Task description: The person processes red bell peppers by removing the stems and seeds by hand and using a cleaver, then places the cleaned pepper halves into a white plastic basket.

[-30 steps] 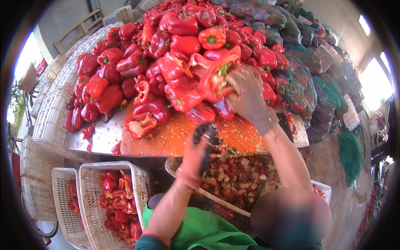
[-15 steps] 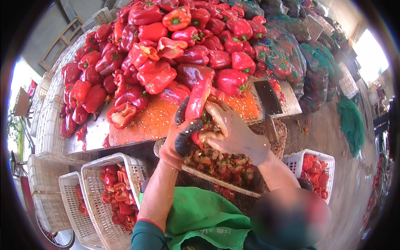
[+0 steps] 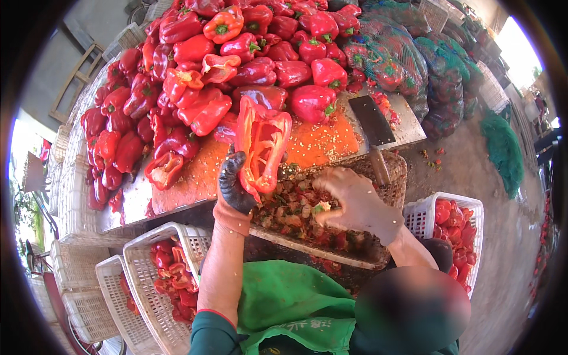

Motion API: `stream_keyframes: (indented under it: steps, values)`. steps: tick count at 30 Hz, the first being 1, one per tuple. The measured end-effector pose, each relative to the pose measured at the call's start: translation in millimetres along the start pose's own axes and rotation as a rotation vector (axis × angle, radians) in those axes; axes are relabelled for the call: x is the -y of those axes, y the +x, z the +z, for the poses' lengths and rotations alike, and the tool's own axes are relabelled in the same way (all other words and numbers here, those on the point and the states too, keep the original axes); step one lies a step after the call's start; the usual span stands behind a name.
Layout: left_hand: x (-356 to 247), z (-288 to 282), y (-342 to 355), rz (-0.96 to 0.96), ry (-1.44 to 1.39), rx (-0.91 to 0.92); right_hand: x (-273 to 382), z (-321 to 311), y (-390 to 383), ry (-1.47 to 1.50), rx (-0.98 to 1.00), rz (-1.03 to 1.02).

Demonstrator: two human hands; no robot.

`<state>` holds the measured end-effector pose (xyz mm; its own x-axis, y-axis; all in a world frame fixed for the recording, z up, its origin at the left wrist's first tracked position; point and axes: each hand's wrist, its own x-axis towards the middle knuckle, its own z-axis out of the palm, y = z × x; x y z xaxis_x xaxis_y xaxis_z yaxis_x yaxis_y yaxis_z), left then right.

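Observation:
My left hand [image 3: 234,188], in a dark-palmed glove with an orange cuff, grips a red bell pepper [image 3: 263,148] laid open, its pale ribs and hollow inside showing. To its right, my right hand [image 3: 358,204], in a thin pale glove and slightly blurred, pinches a pale pepper core [image 3: 321,207] between thumb and fingers. It is over a long scrap tray [image 3: 319,255] full of cores, seeds and red bits. Behind the hands lies an orange cutting board [image 3: 322,142] sprinkled with seeds. A dark cleaver [image 3: 371,121] rests by its right end, handle toward the tray.
A large heap of red peppers [image 3: 254,74] covers the table's far side. Green net sacks [image 3: 390,59] of peppers stand at the right back. White baskets [image 3: 145,239] of pepper pieces stand at the left, and another white basket [image 3: 421,216] at the right.
Both hands were together at the pepper; now they are apart. The pepper has been opened toward me. My right hand has moved right and down with the core.

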<state>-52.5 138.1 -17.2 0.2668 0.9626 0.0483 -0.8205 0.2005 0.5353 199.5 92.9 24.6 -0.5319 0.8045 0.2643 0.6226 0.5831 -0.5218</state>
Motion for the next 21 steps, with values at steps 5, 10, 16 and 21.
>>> stream_keyframes:
  steps: [5, 10, 16, 21]
  values:
    - [1.6, 17.6, -4.7, -0.012, 0.029, -0.023, 44.2, 6.6, 29.0, 0.115, -0.367, -0.076]
    - [19.2, 11.4, -0.4, 0.111, 0.325, -0.159, 65.8, 33.0, 45.3, -0.027, -0.429, -0.021]
    - [14.9, 32.6, -8.0, 0.098, 0.282, -0.054, 38.6, 7.8, 65.9, 0.294, -0.563, 0.007]
    - [26.9, 51.3, -11.4, 0.219, 0.592, -0.168, 32.0, 24.0, 74.0, -0.223, -0.307, 0.137]
